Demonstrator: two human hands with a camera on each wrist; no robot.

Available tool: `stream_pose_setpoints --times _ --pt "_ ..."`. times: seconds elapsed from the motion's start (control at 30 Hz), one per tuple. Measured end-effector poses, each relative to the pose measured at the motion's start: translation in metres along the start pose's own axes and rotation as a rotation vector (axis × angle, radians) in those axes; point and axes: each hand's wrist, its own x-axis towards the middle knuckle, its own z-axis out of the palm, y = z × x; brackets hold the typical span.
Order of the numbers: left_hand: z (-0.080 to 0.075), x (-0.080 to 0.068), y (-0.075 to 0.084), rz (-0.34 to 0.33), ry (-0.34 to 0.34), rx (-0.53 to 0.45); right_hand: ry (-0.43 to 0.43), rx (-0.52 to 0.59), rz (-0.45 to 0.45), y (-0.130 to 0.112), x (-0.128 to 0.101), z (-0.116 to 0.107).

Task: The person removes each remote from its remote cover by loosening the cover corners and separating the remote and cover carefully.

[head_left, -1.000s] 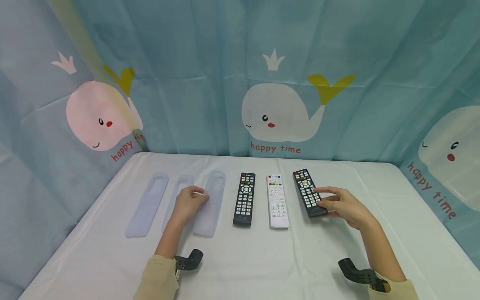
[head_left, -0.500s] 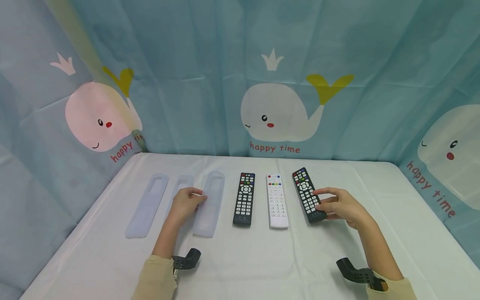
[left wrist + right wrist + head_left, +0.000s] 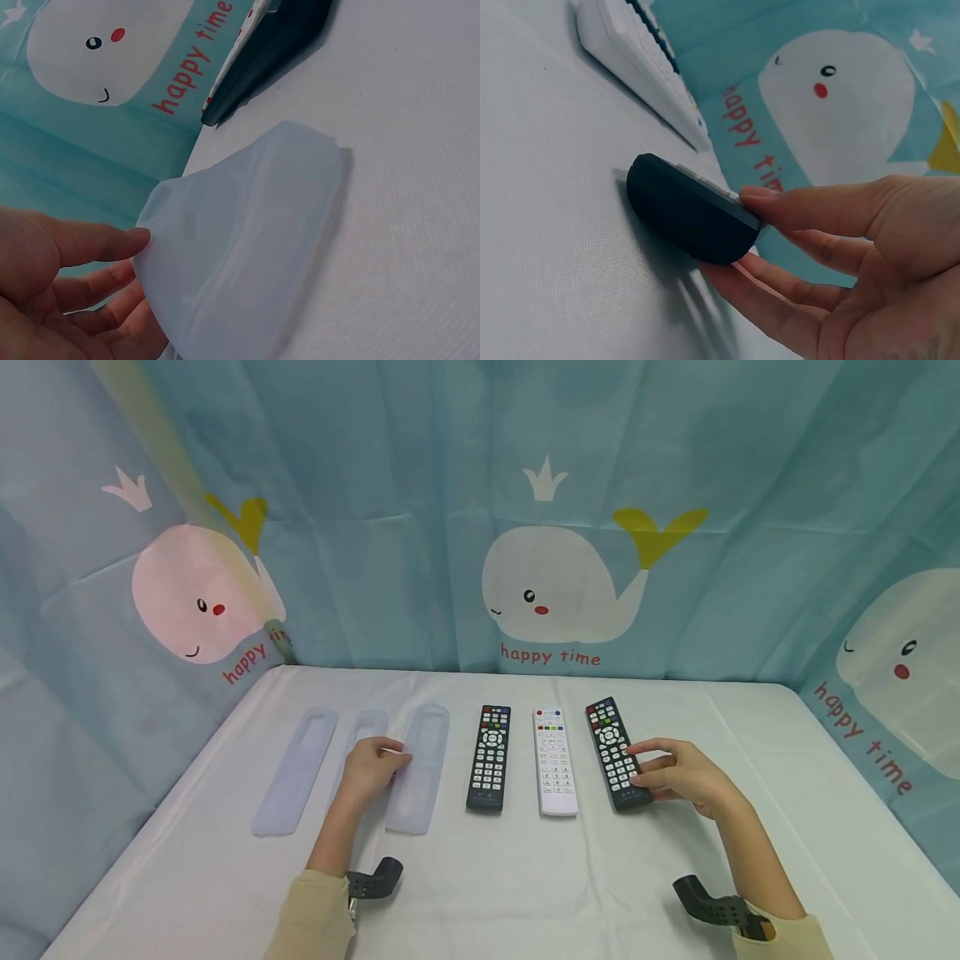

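Note:
My left hand (image 3: 370, 770) pinches the left edge of a translucent whitish remote cover (image 3: 420, 777). In the left wrist view the thumb lies on that edge of the cover (image 3: 255, 240), with the other fingers under and behind it. On the right, my right hand (image 3: 686, 774) holds the lower part of a black remote control (image 3: 617, 752) with white buttons. The right wrist view has the thumb on its button side, fingers underneath, and the remote's dark end (image 3: 690, 214) tilted close over the cloth.
Two more translucent covers lie at left, the outer cover (image 3: 295, 777) whole in view and the inner cover (image 3: 369, 724) partly behind my left hand. Another black remote (image 3: 489, 760) and a white remote (image 3: 555, 764) lie mid-table. A whale-print curtain (image 3: 420, 593) hangs behind the white-clothed table (image 3: 510, 885).
The held black remote's lower end has shifted slightly toward me, and it slants a little less. My left hand and its cover have barely moved.

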Motion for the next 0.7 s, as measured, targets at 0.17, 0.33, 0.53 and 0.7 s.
stream_pose_setpoints --times 0.17,0.33,0.53,0.7 --pt "0.0005 0.0002 -0.001 -0.009 0.015 -0.016 -0.025 0.013 0.007 0.0021 0.0013 -0.0015" --pt "0.0 0.0006 -0.0023 -0.016 0.031 -0.031 -0.048 0.018 0.021 0.0041 0.0025 -0.0029" --pt "-0.0007 0.0011 -0.002 -0.009 0.029 -0.041 -0.064 0.014 0.02 0.0054 0.0027 -0.0041" --pt "-0.0026 0.0012 -0.0011 -0.004 0.024 -0.051 -0.068 0.002 0.006 0.007 0.0025 -0.005"
